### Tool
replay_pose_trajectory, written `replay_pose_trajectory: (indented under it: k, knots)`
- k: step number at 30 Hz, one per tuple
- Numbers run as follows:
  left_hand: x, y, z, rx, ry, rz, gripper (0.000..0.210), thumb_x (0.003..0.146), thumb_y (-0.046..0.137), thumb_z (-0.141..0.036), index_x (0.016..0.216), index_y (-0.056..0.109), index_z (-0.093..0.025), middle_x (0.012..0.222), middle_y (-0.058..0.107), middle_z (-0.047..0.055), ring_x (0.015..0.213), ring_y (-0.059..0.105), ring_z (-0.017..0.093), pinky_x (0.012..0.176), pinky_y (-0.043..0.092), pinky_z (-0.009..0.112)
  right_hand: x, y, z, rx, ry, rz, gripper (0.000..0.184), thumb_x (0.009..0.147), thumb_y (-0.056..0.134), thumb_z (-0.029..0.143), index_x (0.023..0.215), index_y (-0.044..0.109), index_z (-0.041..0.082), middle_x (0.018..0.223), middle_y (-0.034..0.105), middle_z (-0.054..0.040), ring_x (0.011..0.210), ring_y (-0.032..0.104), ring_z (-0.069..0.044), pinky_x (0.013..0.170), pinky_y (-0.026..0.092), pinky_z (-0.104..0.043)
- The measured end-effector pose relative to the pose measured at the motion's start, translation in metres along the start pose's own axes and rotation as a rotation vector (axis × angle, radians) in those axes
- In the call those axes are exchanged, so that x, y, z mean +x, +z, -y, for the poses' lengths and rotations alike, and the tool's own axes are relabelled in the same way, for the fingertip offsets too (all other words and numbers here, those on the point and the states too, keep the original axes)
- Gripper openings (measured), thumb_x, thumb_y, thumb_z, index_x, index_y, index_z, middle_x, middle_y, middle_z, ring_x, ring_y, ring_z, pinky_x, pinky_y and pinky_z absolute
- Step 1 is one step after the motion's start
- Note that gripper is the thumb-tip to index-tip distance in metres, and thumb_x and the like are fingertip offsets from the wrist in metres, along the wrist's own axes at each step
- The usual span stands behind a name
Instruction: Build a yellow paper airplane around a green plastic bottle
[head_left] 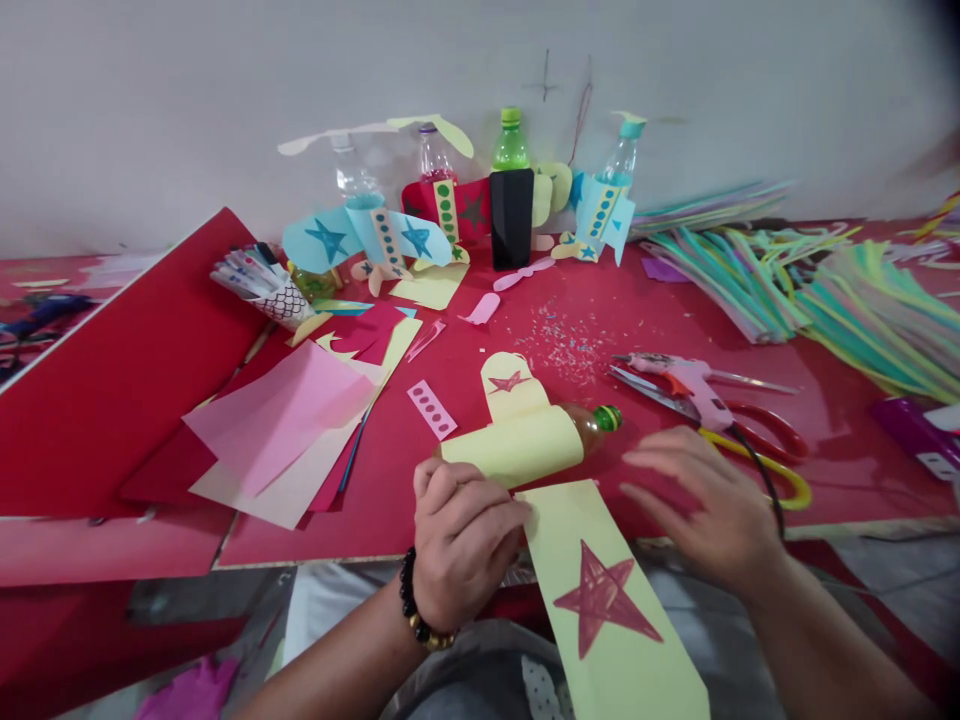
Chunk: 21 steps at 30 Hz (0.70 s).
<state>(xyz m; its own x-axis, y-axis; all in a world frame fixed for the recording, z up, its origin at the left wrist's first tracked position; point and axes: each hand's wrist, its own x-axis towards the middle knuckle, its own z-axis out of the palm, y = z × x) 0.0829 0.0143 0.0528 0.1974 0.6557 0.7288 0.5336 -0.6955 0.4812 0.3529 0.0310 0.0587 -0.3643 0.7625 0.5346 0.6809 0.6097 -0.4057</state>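
A plastic bottle with a green cap (606,419) lies on its side, its body wrapped in yellow paper (517,447). Above it is a rounded yellow paper wing with a small red star (511,385). A longer yellow wing with a big red star (609,600) hangs below, over the table's front edge. My left hand (469,535) is closed at the bottle's base end, its fingertips against the long wing's corner; what lies under the fingers is hidden. To the right of the wing, my right hand (709,505) is open, fingers apart, holding nothing.
Scissors (791,475) and a pink glue gun (701,390) lie at right. Decorated bottles, one with blue wings (330,240), stand along the wall. Paper sheets (281,420) and a marker cup (274,295) are at left. Pipe cleaners (742,290) lie far right.
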Motion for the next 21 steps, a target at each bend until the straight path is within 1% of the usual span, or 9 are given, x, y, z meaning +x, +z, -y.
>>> replay_pose_trajectory:
  k: [2, 5, 11, 15, 21]
  knots:
    - [0.001, 0.002, -0.002, -0.016, -0.038, -0.006, 0.010, 0.081, 0.070, -0.011, 0.083, 0.070, -0.021, 0.075, 0.071, 0.000, 0.080, 0.054, 0.018, 0.077, 0.037, 0.037, -0.002, 0.010, 0.014, 0.128, -0.022, 0.008, 0.029, 0.081, 0.068, 0.011, 0.108, 0.063, 0.020, 0.102, 0.063, -0.0079, 0.093, 0.061, -0.021, 0.082, 0.051, -0.035]
    - [0.002, 0.005, -0.004, -0.030, -0.061, 0.002, 0.012, 0.081, 0.070, -0.009, 0.081, 0.069, -0.021, 0.074, 0.070, 0.000, 0.078, 0.054, 0.017, 0.076, 0.036, 0.037, 0.001, 0.018, 0.017, 0.234, -0.033, -0.001, 0.029, 0.080, 0.066, 0.006, 0.106, 0.065, 0.020, 0.105, 0.061, -0.0086, 0.095, 0.059, -0.022, 0.081, 0.051, -0.038]
    - [0.004, 0.007, -0.001, -0.021, -0.069, 0.029, 0.012, 0.082, 0.068, -0.010, 0.083, 0.069, -0.022, 0.074, 0.070, -0.001, 0.079, 0.055, 0.017, 0.078, 0.036, 0.038, 0.006, 0.022, 0.004, 0.220, -0.045, -0.017, 0.024, 0.078, 0.066, 0.003, 0.096, 0.069, 0.020, 0.109, 0.061, -0.0089, 0.102, 0.057, -0.024, 0.087, 0.049, -0.043]
    - [0.006, 0.007, 0.000, -0.013, -0.085, 0.058, 0.016, 0.079, 0.069, -0.007, 0.084, 0.069, -0.022, 0.077, 0.071, -0.001, 0.080, 0.055, 0.018, 0.080, 0.036, 0.039, 0.009, 0.025, 0.000, 0.207, -0.048, -0.019, 0.023, 0.079, 0.066, 0.004, 0.096, 0.068, 0.020, 0.110, 0.062, -0.0088, 0.105, 0.056, -0.025, 0.090, 0.048, -0.046]
    - [0.006, 0.006, 0.000, -0.029, -0.092, 0.052, 0.018, 0.076, 0.072, -0.006, 0.086, 0.070, -0.021, 0.076, 0.071, 0.000, 0.080, 0.054, 0.019, 0.079, 0.036, 0.040, 0.016, 0.026, -0.001, 0.221, -0.056, 0.013, 0.025, 0.080, 0.067, 0.005, 0.099, 0.067, 0.021, 0.109, 0.063, -0.0084, 0.105, 0.056, -0.025, 0.090, 0.048, -0.045]
